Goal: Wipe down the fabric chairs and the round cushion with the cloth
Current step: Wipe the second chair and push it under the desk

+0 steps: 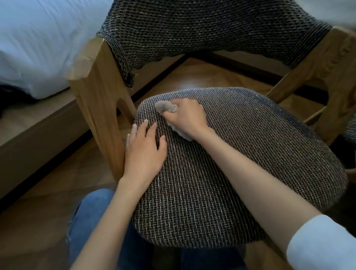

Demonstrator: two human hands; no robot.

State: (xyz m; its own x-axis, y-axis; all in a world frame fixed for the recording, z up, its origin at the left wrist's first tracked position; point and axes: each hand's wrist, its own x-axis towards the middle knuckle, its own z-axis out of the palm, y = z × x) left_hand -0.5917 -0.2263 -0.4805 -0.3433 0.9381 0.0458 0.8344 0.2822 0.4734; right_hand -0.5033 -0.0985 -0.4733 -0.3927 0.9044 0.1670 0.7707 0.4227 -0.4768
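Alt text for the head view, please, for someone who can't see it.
The right hand grips a bunched cloth against the far left part of a woven chair seat, while the left hand rests flat on the seat's left edge. A bed with white bedding stands at the left.

The person wears blue jeans point(90, 223) and a pale sleeve point(328, 248) on the right arm

No readable text or labels.
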